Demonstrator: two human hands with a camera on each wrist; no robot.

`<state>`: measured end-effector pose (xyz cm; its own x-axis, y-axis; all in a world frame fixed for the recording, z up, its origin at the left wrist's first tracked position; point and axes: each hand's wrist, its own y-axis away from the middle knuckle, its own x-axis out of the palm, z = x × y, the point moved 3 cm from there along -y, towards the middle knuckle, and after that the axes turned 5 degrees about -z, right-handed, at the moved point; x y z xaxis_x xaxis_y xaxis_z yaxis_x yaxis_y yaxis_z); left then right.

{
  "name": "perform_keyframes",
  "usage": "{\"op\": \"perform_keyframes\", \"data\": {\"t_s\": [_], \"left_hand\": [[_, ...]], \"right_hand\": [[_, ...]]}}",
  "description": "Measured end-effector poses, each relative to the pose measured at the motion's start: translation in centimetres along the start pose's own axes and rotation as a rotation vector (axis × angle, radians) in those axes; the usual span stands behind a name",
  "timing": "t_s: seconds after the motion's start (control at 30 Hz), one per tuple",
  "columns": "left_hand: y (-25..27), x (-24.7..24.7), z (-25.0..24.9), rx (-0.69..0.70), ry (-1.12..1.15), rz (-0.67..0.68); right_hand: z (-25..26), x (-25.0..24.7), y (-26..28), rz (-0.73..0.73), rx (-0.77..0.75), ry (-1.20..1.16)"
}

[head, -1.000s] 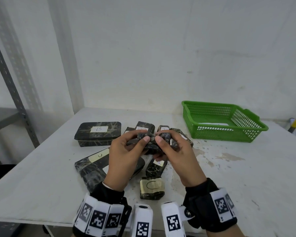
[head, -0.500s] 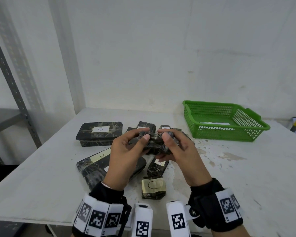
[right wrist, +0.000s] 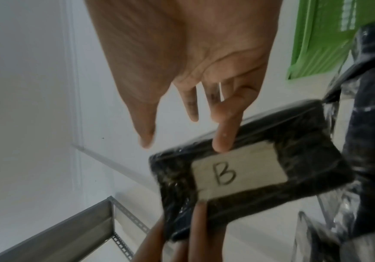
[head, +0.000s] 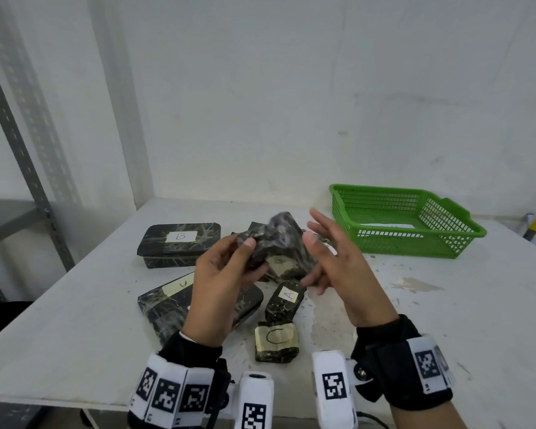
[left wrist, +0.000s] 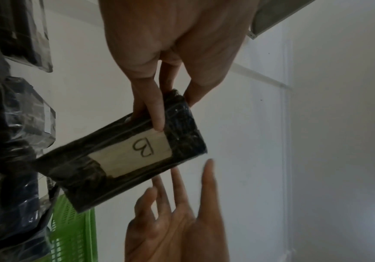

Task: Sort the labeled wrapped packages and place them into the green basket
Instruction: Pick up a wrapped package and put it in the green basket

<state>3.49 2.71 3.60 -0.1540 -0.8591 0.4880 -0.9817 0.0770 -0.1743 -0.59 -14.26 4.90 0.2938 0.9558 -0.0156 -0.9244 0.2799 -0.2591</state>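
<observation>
Table (head: 446, 329) first, white and scuffed, carrying everything; I'll place the rest against the green basket (head: 464, 239) at its far right. Left of the basket, near the far edge, lies a big flat package marked B (head: 180, 243); nearer the person sits a long wrapped package (head: 164, 308), then a slim one marked A (head: 287, 300) and a squat one marked C (head: 276, 342). Lifted above that pile, just left of the basket, is a small dark package labelled B (left wrist: 123, 156). The left hand (head: 220, 292) pinches it, thumb against fingers. The right hand (head: 338, 264) hangs beside it, fingers spread and straight, one fingertip touching its edge.
</observation>
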Motion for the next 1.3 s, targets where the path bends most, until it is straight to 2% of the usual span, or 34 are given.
{"op": "perform_keyframes", "data": {"t_s": [0.17,0.37,0.53,0.67,0.77,0.87,1.0,1.3], "left_hand": [[-0.4,0.0,-0.6,-0.096,0.122,-0.051],[-0.4,1.2,-0.1,-0.213,0.173,-0.077],[0.0,2.0,0.3,-0.325,0.279,-0.096],[0.0,3.0,0.6,-0.405,0.334,-0.113],[-0.1,3.8,1.3,-0.419,0.282,-0.095],[0.1,4.7,1.9,-0.444,0.165,-0.029],[-0.1,6.6,2.0,-0.459,0.058,0.063],[-4.0,13.0,4.3,-0.454,-0.277,0.183]], "right_hand": [[-1.2,-2.4,-0.6,0.011,0.028,0.102],[-2.2,-4.8,-0.7,-0.123,0.010,0.113],[-2.8,-6.5,-0.7,-0.113,-0.011,0.221],[-3.1,-7.3,-0.7,-0.064,0.038,-0.129],[-3.1,-8.4,-0.8,-0.139,0.061,-0.234],[-3.2,-9.9,-1.2,-0.227,0.102,-0.175],[-2.9,-11.9,-2.1,-0.262,0.158,-0.142],[-0.7,-18.4,-6.8,-0.391,0.097,0.010]]}}
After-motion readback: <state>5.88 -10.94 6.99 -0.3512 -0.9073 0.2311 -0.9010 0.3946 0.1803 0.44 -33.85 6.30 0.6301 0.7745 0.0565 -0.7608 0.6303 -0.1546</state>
